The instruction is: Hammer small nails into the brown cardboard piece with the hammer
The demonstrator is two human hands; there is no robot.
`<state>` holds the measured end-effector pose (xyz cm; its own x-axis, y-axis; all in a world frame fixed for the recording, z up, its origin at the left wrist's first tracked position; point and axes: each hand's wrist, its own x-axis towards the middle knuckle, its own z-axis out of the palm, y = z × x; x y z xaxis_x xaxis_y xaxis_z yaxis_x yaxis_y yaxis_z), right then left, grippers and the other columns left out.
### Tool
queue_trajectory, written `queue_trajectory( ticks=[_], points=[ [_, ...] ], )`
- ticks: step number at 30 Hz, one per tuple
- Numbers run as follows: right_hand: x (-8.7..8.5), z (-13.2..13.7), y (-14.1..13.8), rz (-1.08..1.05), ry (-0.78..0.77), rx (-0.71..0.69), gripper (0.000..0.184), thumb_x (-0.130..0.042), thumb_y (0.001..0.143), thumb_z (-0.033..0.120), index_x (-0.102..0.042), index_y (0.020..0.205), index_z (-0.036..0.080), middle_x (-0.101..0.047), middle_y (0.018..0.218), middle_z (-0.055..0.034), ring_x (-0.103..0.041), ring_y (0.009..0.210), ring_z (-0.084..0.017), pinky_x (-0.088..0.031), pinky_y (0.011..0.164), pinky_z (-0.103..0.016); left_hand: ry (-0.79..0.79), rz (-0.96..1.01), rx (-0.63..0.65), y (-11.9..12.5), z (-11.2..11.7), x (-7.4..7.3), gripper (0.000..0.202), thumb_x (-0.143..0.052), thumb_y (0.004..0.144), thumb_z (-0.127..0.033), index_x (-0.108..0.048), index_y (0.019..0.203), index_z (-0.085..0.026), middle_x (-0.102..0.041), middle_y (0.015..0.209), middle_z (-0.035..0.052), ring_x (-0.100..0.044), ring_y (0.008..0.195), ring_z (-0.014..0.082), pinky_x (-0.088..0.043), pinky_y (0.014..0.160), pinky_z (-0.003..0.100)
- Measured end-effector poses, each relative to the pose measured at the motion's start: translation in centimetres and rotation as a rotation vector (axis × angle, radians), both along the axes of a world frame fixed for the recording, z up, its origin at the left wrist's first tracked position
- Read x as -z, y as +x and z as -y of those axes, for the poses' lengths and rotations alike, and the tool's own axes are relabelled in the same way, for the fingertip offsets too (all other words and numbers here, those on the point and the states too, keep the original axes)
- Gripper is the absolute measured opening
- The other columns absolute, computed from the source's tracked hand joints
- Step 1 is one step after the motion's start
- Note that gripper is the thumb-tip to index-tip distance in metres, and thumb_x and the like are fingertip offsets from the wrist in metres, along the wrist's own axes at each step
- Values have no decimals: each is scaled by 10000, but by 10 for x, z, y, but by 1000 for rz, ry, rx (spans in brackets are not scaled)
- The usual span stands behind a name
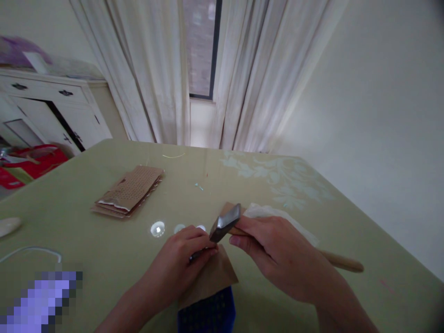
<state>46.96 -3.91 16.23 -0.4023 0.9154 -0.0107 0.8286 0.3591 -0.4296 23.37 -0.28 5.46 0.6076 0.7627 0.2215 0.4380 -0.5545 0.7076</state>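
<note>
My right hand grips a hammer by its wooden handle, close to the metal head. The handle's end sticks out behind the wrist. The hammer head is right above the fingertips of my left hand. Those fingers pinch a small dark metal piece, mostly hidden, over a sheet of brown card. Under the card lies a blue block with rows of small marks. Another piece of brown card shows behind the hammer, beside a thin whitish sheet.
A stack of brown cards with rows of small holes lies to the left on the table. A blurred-out purple screen, a white cable and a white mouse-like object are at the left. Small bits lie farther back.
</note>
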Motion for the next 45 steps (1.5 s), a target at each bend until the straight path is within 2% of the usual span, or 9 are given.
queue_trajectory(
  ticks=[4, 9, 15, 19, 22, 26, 30, 39, 45],
  points=[
    [-2, 0, 0, 62, -7, -21, 153, -594, 1125, 282, -700, 1020, 249, -799, 921, -27, -726, 851, -246, -395, 746, -342, 6, -7, 7, 0, 0, 0, 221, -630, 1068, -183, -834, 1056, -265, -810, 1108, 48, -734, 1033, 233, -542, 906, 335],
    [-4, 1, 2, -62, 29, -17, 138, -576, 1138, 269, -713, 1123, 267, -805, 1007, -18, -726, 881, -223, -425, 790, -330, 16, -2, -20, 0, 1, 2, 205, -644, 1062, -183, -828, 1027, -269, -806, 1092, 41, -740, 1005, 223, -543, 882, 321],
    [2, 1, 1, 109, 33, -28, 138, -609, 1114, 277, -698, 1013, 247, -790, 884, -22, -719, 817, -237, -375, 715, -335, -21, 31, 15, 2, 1, 2, 228, -627, 1061, -165, -822, 1018, -272, -787, 1108, 33, -734, 1040, 212, -548, 927, 312],
    [-6, 2, 6, -63, 56, -12, 170, -560, 1152, 299, -725, 1161, 259, -810, 1033, -32, -734, 913, -228, -443, 804, -320, -59, 41, -7, 2, 0, 3, 203, -650, 1047, -189, -826, 1005, -281, -793, 1063, 21, -745, 995, 203, -558, 896, 303],
    [-12, 3, 9, -97, 45, -17, 190, -557, 1154, 308, -737, 1194, 262, -816, 1060, -39, -741, 943, -232, -467, 837, -317, -88, 73, -43, -3, 2, 4, 180, -695, 1022, -258, -819, 1143, -307, -807, 1171, 33, -752, 1073, 229, -581, 969, 339],
    [-10, 2, 10, -10, 29, -18, 185, -580, 1135, 297, -758, 1121, 249, -804, 961, -44, -732, 871, -232, -471, 809, -317, -187, 74, -98, -15, 8, 6, 392, -761, 966, -392, -747, 1353, -331, -811, 1245, 50, -762, 1112, 266, -618, 979, 386],
    [-7, 0, 9, -2, 29, -26, 173, -587, 1132, 289, -755, 1111, 255, -797, 945, -34, -730, 864, -228, -467, 810, -317, -337, 5, -71, -16, 9, 4, 613, -909, 816, -391, -730, 1397, -317, -791, 1346, 60, -757, 1181, 299, -610, 1006, 391],
    [-5, -3, 8, -2, -19, -58, 136, -608, 1131, 273, -744, 1140, 269, -806, 977, -14, -746, 902, -230, -456, 825, -325, -474, 5, -22, -11, 3, -3, 303, -828, 881, -368, -813, 1168, -272, -830, 1056, -18, -760, 929, 226, -530, 760, 272],
    [-2, -3, 4, 31, -29, -64, 150, -606, 1125, 267, -752, 1096, 255, -807, 954, -29, -740, 899, -234, -447, 815, -334, -486, 43, -6, -11, 2, -2, 351, -808, 889, -389, -805, 1209, -246, -822, 1101, 15, -737, 994, 249, -541, 830, 297]
  ],
)
